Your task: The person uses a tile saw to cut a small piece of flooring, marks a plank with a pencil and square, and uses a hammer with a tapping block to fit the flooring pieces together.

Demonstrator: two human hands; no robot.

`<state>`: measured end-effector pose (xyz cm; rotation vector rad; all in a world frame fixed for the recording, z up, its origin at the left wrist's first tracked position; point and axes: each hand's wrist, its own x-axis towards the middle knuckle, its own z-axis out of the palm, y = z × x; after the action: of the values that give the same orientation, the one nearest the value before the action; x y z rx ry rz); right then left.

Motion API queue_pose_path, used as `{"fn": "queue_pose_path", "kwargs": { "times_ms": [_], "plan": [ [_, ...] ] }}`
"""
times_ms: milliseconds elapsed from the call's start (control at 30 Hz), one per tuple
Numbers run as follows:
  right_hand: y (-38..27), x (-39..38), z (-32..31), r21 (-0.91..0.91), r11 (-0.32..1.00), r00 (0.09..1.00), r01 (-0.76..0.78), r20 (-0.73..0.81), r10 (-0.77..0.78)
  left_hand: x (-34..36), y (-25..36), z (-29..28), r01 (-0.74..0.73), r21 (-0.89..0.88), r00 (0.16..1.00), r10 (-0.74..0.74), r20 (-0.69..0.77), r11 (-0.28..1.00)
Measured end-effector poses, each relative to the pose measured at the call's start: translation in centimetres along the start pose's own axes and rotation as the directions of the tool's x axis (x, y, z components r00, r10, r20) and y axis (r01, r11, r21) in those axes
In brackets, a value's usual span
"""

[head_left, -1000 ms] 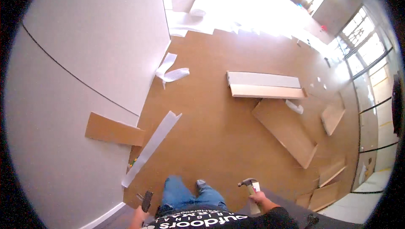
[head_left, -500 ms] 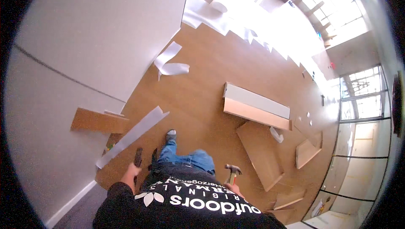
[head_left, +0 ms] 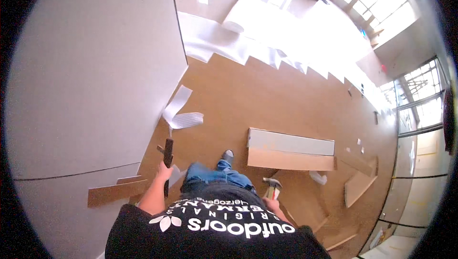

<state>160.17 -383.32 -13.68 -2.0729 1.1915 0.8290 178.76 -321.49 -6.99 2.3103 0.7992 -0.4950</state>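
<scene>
Out in front of my left side, my left hand (head_left: 164,170) is closed around a long black bar-shaped tool (head_left: 168,150); its exact kind does not show. A short dark piece juts out sideways from it. My right hand (head_left: 272,203) grips a hammer (head_left: 273,182) by its handle, low beside my right hip, with the metal head pointing up and away from me. The fingers of the right hand are partly hidden. Both tools are held above the brown wood-look floor (head_left: 229,101), apart from each other.
An open carton of planks (head_left: 291,140) lies ahead right, with empty-looking cardboard (head_left: 305,206) beside it. White underlay (head_left: 214,37) and its roll (head_left: 241,13) cover the far floor. A foam scrap (head_left: 186,120) lies by the left wall (head_left: 95,68). A brown board piece (head_left: 114,193) is at left.
I have walked forward, and my view has turned somewhat. The carton and foam scrap appear lower in view. My left hand has swung forward with the black tool; the hammer stays in my right.
</scene>
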Motion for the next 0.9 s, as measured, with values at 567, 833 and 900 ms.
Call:
{"fn": "queue_pose_path", "kwargs": {
  "times_ms": [567,833,900],
  "plan": [
    [-50.7,26.2,-26.8,-0.177,0.948,0.950,0.266,-0.118,-0.288,32.6,27.3,1.1,0.051,0.197,0.974,-0.093,0.205,0.979],
    [-80.0,33.8,-30.0,-0.649,0.462,0.731,0.604,0.219,-0.647,47.4,48.3,-2.7,0.041,0.293,0.997,-0.019,-0.078,0.955],
    [-87.7,40.0,-28.8,-0.721,0.391,0.758,0.572,0.282,-0.588,53.2,53.6,-0.8,0.055,0.287,0.994,-0.026,-0.102,0.957]
  ]
}}
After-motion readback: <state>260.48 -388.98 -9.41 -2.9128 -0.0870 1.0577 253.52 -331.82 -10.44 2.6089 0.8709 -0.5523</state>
